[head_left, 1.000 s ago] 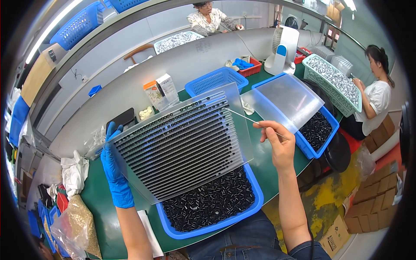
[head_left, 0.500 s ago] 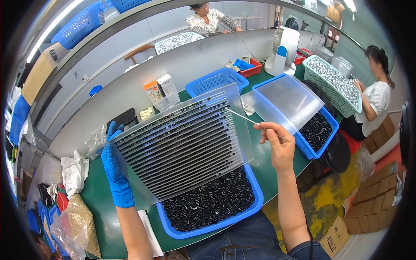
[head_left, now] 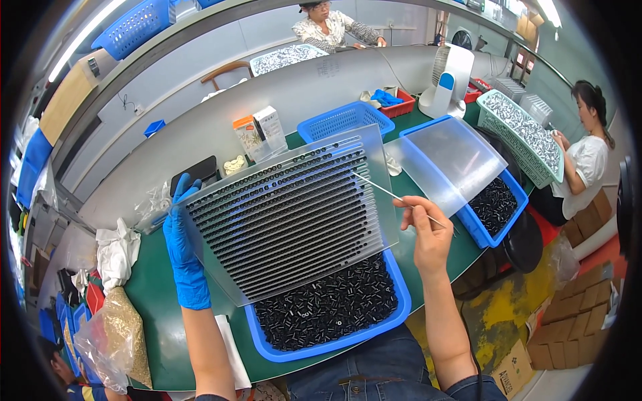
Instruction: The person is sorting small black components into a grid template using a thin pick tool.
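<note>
My left hand [head_left: 182, 250], in a blue glove, grips the left edge of a clear slotted plate [head_left: 384, 230]. The plate is tilted up, its many parallel rows filled with small black cylindrical parts [head_left: 281, 224]. Bare fingers of my right hand [head_left: 429, 234] pinch a thin, light-coloured rod [head_left: 378, 186]. The rod's tip touches or nearly touches the upper rows near their right end. Under the plate's lower edge stands a blue tray [head_left: 404, 297] full of loose black parts [head_left: 324, 311], its far portion hidden by the plate.
At right, a blue bin [head_left: 521, 200] of black parts lies partly under a translucent sheet [head_left: 458, 160]. Behind the plate are a blue basket [head_left: 348, 119], small boxes [head_left: 257, 130] and a white fan [head_left: 447, 83]. A bag of tan pieces [head_left: 130, 334] sits left. Two people work nearby.
The rod tip has moved down and left over the plate's upper rows, along with my right hand. My left hand keeps its grip. The whole view has shifted slightly.
</note>
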A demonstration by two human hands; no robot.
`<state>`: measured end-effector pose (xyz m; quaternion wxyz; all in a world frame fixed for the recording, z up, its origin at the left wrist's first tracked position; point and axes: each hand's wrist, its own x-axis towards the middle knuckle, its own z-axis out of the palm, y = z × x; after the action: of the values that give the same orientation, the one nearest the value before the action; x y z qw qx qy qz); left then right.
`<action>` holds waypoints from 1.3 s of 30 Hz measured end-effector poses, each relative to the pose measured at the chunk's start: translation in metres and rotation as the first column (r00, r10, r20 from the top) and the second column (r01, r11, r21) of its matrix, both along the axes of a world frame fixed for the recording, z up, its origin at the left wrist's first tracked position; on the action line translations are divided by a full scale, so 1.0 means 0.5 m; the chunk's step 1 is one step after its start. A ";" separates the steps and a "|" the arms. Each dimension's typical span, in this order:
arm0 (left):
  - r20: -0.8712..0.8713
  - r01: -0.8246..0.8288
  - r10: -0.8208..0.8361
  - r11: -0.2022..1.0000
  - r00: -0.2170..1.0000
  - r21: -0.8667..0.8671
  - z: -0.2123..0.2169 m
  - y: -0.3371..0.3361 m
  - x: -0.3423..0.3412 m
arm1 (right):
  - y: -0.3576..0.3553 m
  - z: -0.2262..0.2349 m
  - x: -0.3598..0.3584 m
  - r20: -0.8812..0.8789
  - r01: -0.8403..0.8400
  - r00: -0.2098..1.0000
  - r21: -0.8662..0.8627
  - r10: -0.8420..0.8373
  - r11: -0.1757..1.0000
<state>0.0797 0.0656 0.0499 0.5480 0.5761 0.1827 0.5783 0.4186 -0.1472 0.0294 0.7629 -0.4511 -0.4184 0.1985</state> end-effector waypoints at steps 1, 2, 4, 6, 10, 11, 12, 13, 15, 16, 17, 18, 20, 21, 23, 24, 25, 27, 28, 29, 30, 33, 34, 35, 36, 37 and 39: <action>-0.014 -0.021 0.021 0.999 1.000 0.027 -0.001 0.002 -0.003 | 0.004 0.004 -0.008 0.024 -0.010 1.000 -0.005 0.010 1.000; -0.012 -0.020 0.021 0.999 1.000 0.026 -0.001 0.001 -0.001 | 0.009 0.006 -0.014 0.048 -0.019 0.999 -0.012 0.019 1.000; -0.017 -0.019 0.019 1.000 1.000 0.012 0.001 -0.003 0.004 | 0.018 0.009 -0.023 0.031 -0.025 0.999 -0.004 0.025 1.000; 0.008 0.003 -0.003 1.000 1.000 -0.008 0.004 -0.006 0.003 | 0.023 0.013 -0.029 0.036 -0.024 0.999 0.001 0.024 1.000; 0.039 0.036 -0.035 0.999 0.999 -0.031 0.009 -0.010 0.005 | 0.022 0.012 -0.033 0.054 -0.055 0.997 0.014 0.054 0.998; 0.037 0.031 -0.030 0.999 0.999 -0.031 0.010 -0.010 0.004 | 0.025 0.014 -0.035 0.056 -0.056 0.997 0.009 0.056 0.998; 0.035 0.037 -0.036 0.999 0.999 -0.035 0.008 -0.008 0.004 | 0.027 0.015 -0.037 0.059 -0.058 0.997 0.004 0.058 0.998; 0.032 0.043 -0.041 0.998 0.999 -0.039 0.008 -0.007 0.003 | 0.027 0.015 -0.040 0.057 -0.063 0.996 0.004 0.062 0.998; 0.037 0.025 -0.023 0.999 0.999 -0.036 0.008 -0.011 0.008 | 0.028 0.014 -0.044 0.079 -0.085 0.993 0.014 0.083 0.996; 0.043 0.011 -0.009 0.999 0.999 -0.032 0.009 -0.011 0.009 | 0.029 0.013 -0.045 0.078 -0.088 0.993 0.013 0.087 0.996; 0.042 0.009 -0.007 0.999 0.999 -0.034 0.009 -0.011 0.007 | 0.028 0.014 -0.046 0.067 -0.115 0.991 0.006 0.114 0.993; 0.039 0.016 -0.015 0.999 0.999 -0.030 0.010 -0.010 0.005 | 0.028 0.013 -0.048 0.056 -0.142 0.988 -0.001 0.142 0.990; 0.036 0.020 -0.019 0.999 0.999 -0.028 0.011 -0.010 0.004 | 0.031 0.012 -0.053 0.079 -0.156 0.985 0.003 0.155 0.988; 0.048 0.022 -0.020 0.999 0.999 -0.035 0.011 -0.012 0.006 | 0.033 0.011 -0.056 0.102 -0.168 0.981 0.009 0.166 0.986; 0.059 0.020 -0.017 0.999 0.998 -0.045 0.009 -0.012 0.005 | 0.029 0.017 -0.065 0.108 -0.167 0.980 -0.004 0.166 0.986; 0.054 0.032 -0.030 0.998 0.998 -0.046 0.009 -0.010 0.004 | 0.028 0.019 -0.069 0.114 -0.163 0.980 -0.016 0.164 0.986; 0.048 0.045 -0.043 0.998 0.998 -0.047 0.008 -0.008 0.003 | 0.030 0.017 -0.071 0.112 -0.166 0.980 -0.018 0.167 0.986; -0.009 0.003 -0.003 1.000 1.000 -0.010 0.005 -0.003 0.004 | 0.032 0.016 -0.075 0.270 -0.124 0.954 -0.049 0.133 0.991; -0.064 -0.033 0.035 0.999 0.997 0.032 0.004 -0.003 0.004 | 0.033 0.016 -0.078 0.268 -0.125 0.954 -0.050 0.134 0.991; -0.065 -0.032 0.034 0.999 0.997 0.031 0.006 -0.005 0.005 | 0.034 0.017 -0.082 0.272 -0.117 0.954 -0.049 0.126 0.992; -0.018 -0.007 0.007 1.000 1.000 -0.002 0.010 -0.010 0.005 | 0.035 0.018 -0.083 0.275 -0.108 0.954 -0.048 0.117 0.993; 0.024 0.013 -0.012 0.999 1.000 -0.037 0.007 -0.007 0.001 | 0.037 0.018 -0.076 0.296 -0.093 0.949 -0.055 0.105 0.994; 0.020 0.005 -0.004 0.999 1.000 -0.041 0.004 -0.005 0.001 | 0.036 0.019 -0.072 0.295 -0.089 0.950 -0.056 0.102 0.994; 0.020 0.009 -0.008 0.999 1.000 -0.042 0.006 -0.007 0.003 | 0.034 0.021 -0.066 0.278 -0.084 0.956 -0.052 0.096 0.995; 0.013 0.003 -0.002 0.999 1.000 -0.032 0.009 -0.011 0.006 | 0.031 0.022 -0.060 0.261 -0.079 0.961 -0.049 0.089 0.996; 0.006 -0.003 0.003 1.000 1.000 -0.022 0.011 -0.013 0.009 | 0.029 0.019 -0.051 0.266 -0.072 0.960 -0.050 0.083 0.996; 0.008 0.017 -0.017 0.999 1.000 -0.028 0.011 -0.013 0.005 | 0.024 0.020 -0.037 0.250 -0.066 0.965 -0.042 0.074 0.997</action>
<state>0.0824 0.0591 0.0555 0.5617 0.5677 0.1838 0.5731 0.4003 -0.1354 0.0396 0.6885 -0.4704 -0.5240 0.1736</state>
